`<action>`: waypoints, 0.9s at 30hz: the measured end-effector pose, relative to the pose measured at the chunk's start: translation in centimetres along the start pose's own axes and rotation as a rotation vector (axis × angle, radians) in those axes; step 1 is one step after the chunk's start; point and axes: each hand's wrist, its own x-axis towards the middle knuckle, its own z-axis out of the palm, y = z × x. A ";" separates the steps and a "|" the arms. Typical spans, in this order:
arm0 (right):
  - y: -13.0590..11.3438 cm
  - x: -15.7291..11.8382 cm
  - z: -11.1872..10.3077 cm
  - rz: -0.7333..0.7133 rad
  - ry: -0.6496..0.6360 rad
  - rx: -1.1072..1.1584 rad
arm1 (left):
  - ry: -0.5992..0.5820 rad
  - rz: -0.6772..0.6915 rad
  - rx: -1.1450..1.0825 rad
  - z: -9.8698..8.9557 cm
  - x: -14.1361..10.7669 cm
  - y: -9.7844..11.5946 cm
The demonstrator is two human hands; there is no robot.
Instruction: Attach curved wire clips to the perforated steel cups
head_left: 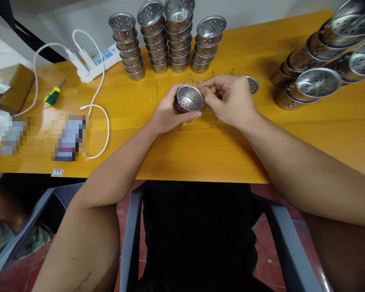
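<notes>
A small perforated metal cup [189, 98] is tilted with its open mouth up, held by my left hand [169, 110], whose fingers and thumb wrap its left side. At the cup's right rim, my right hand [226, 97] has its thumb and index finger pinched together; whatever is between them is too small to make out. Thin curved wires [212, 123] lie on the yellow table around and beneath the cup. Just past my right hand rests a flat perforated metal disc [252, 85], partly hidden by that hand.
Stacks of perforated cups [179, 38] stand at the back, with more leaning stacks [302, 87] at right. To the left are a power strip [100, 64] with white cables, a green screwdriver [52, 96], a blurred phone [70, 138] and a cardboard box [21, 87]. Another person sits far left.
</notes>
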 end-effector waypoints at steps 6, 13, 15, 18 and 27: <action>-1.1 -0.1 0.9 0.013 0.055 0.028 | -0.014 0.056 0.119 -0.1 -0.2 1.5; -3.1 -0.7 1.9 -0.008 0.048 0.036 | -0.037 0.046 0.101 0.2 -0.6 3.5; -3.6 -0.5 1.5 0.004 0.005 0.083 | -0.038 0.000 0.042 0.1 -0.7 4.2; -4.0 -0.2 0.5 0.041 -0.132 0.168 | -0.027 -0.116 -0.084 -0.2 -0.8 5.0; -4.0 0.1 0.4 0.160 -0.206 0.298 | -0.097 -0.074 -0.185 -0.5 -0.8 3.1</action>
